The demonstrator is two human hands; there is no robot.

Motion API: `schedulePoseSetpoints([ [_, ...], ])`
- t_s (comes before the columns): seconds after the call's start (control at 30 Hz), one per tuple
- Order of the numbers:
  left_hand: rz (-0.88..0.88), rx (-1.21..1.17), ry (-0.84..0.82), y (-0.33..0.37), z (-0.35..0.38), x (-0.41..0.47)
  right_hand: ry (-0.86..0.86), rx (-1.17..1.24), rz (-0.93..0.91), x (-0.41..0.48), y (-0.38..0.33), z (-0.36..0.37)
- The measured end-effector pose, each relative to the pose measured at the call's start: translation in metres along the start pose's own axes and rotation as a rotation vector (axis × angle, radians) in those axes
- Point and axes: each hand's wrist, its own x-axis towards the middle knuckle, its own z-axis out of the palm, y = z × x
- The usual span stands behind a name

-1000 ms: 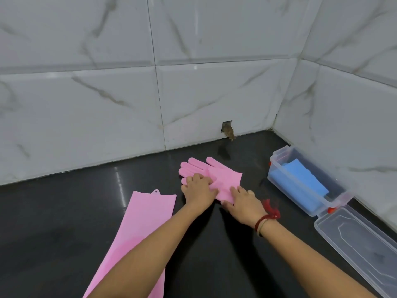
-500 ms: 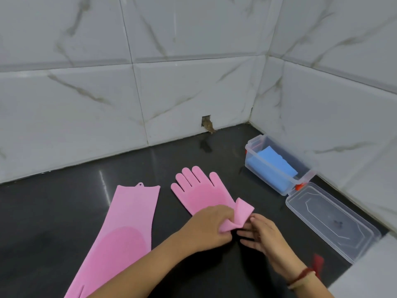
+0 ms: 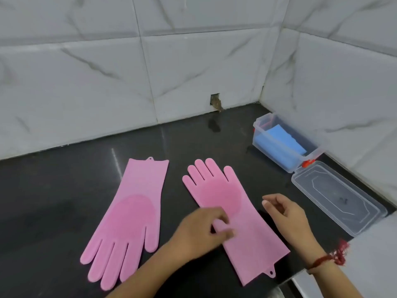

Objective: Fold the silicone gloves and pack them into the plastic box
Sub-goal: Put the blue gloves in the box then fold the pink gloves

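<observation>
Two pink silicone gloves lie flat on the black counter. The left glove [image 3: 133,214] points its fingers toward me. The right glove [image 3: 242,229] points its fingers at the wall, cuff and hang loop near me. My left hand [image 3: 199,233] rests on the right glove's middle and pinches a small pink part of it, probably its thumb. My right hand [image 3: 287,218] hovers just right of that glove, fingers loosely curled, holding nothing. The clear plastic box [image 3: 289,165] stands at the right by the wall with a folded blue item [image 3: 281,138] inside.
The box's clear lid [image 3: 337,196] lies open on the counter next to the box. Marble-tiled walls meet in a corner at the back right, with a small hole [image 3: 216,102] at the base. A white surface [image 3: 371,259] sits at the bottom right.
The right glove, folded small under both hands a second ago, has been opened out and now lies at full length. My right hand has let go of it and moved aside.
</observation>
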Motion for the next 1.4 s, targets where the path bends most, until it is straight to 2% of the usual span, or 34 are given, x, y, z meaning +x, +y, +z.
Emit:
schedulePoseSetpoints([
  [0.03,-0.034,0.1,0.198,-0.011,-0.008,-0.001,-0.008,0.021,-0.022,0.0,-0.003,0.002],
  [0.1,-0.167,0.254,0.469,-0.032,-0.026,-0.002,0.002,0.058,-0.057,0.001,-0.012,0.004],
  [0.17,-0.345,0.313,0.549,-0.055,-0.039,-0.01,0.015,0.102,-0.08,0.002,-0.024,0.006],
  [0.23,-0.476,0.358,0.508,-0.071,-0.041,-0.022,0.002,0.144,-0.097,0.003,-0.035,0.008],
  [0.3,-0.578,0.428,0.389,-0.082,-0.029,-0.033,-0.054,0.177,-0.104,0.002,-0.045,0.012],
  [0.37,-0.622,0.519,0.303,-0.089,-0.013,-0.04,-0.11,0.12,-0.136,0.0,-0.049,0.02],
  [0.47,-0.632,0.638,0.301,-0.089,-0.007,-0.04,-0.177,-0.023,-0.233,-0.007,-0.054,0.034],
  [0.53,-0.617,0.707,0.296,-0.085,-0.016,-0.039,-0.239,-0.112,-0.346,-0.013,-0.057,0.045],
  [0.63,-0.6,0.673,0.247,-0.072,-0.049,-0.044,-0.319,-0.194,-0.532,-0.023,-0.063,0.06],
  [0.73,-0.47,0.764,0.213,-0.045,-0.087,-0.048,-0.322,-0.238,-0.69,-0.03,-0.075,0.07],
  [0.83,-0.281,0.737,0.157,-0.003,-0.11,-0.06,-0.286,-0.354,-0.854,-0.036,-0.094,0.073],
  [0.9,-0.083,0.663,0.094,0.021,-0.12,-0.066,-0.241,-0.368,-0.931,-0.042,-0.109,0.072],
  [0.97,0.058,0.478,-0.044,0.042,-0.135,-0.067,-0.291,-0.192,-0.922,-0.049,-0.126,0.063],
  [1.03,0.153,0.289,-0.238,0.056,-0.149,-0.058,-0.383,0.03,-0.832,-0.053,-0.139,0.044],
  [1.1,0.278,0.115,-0.401,0.063,-0.16,-0.038,-0.41,0.1,-0.719,-0.055,-0.144,0.025],
  [1.17,0.338,-0.174,-0.514,0.059,-0.161,-0.013,-0.392,0.143,-0.623,-0.053,-0.144,0.011],
  [1.23,0.264,-0.536,-0.578,0.039,-0.155,0.016,-0.333,0.176,-0.509,-0.042,-0.137,0.005],
  [1.27,0.175,-0.671,-0.556,0.026,-0.149,0.033,-0.292,0.183,-0.441,-0.033,-0.132,0.004],
  [1.33,-0.133,-0.851,-0.504,-0.003,-0.134,0.064,-0.233,0.254,-0.216,-0.009,-0.111,0.007],
  [1.37,-0.251,-0.911,-0.528,-0.018,-0.124,0.077,-0.224,0.289,-0.085,0.002,-0.098,0.009],
  [1.4,-0.296,-0.927,-0.574,-0.033,-0.115,0.087,-0.222,0.305,0.029,0.01,-0.084,0.011],
])
